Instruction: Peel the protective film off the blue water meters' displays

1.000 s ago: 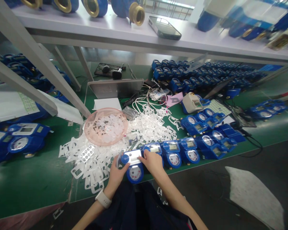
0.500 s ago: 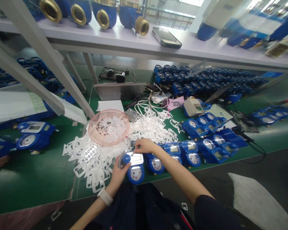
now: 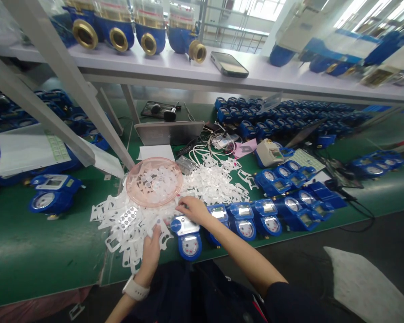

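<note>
Right now my left hand (image 3: 150, 251) lies flat and spread on the heap of white plastic cut-outs (image 3: 134, 224), just left of the blue meter (image 3: 187, 235) that sits at the near edge of the green bench (image 3: 37, 251). My right hand (image 3: 193, 209) reaches over the meter's top toward the heap, its grip curled; whether it pinches anything I cannot tell. Behind the hands a pink dish (image 3: 154, 181) of clear caps rests on the cut-outs. More blue meters (image 3: 252, 217) line up to the right.
</note>
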